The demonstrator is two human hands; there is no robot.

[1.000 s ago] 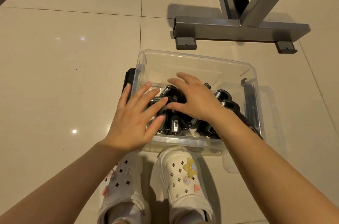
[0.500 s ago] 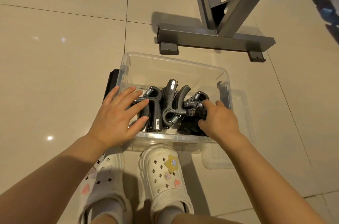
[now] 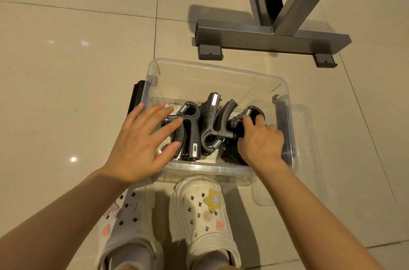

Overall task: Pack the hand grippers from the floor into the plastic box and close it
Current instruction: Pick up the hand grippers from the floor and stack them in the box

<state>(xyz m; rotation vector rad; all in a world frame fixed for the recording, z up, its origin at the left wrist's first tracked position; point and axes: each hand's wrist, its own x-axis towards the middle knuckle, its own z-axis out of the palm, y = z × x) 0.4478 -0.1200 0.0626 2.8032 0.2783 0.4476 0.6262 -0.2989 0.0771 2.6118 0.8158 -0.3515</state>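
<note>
The grippers (image 3: 199, 130) lie in a tight heap on the bottom of the box (image 3: 221, 73), in the middle of the frame. They are black, with curved ribbed handles and bare metal coil springs; one shows a small white label. The box is clear plastic, rectangular with rounded corners, open at the top, and stands on the floor (image 3: 66, 92) of glossy beige tiles. The left hand (image 3: 141, 146) is spread flat, fingers apart, and rests on the leftmost gripper. The right hand (image 3: 261, 139) has its fingers curled round the rightmost gripper near its spring. A clear lid (image 3: 305, 137) lies partly under the box at the right. At the lower edge are two white clogs (image 3: 199, 214) with holes and charms. At the upper right stands a grey metal frame (image 3: 272, 37).
</note>
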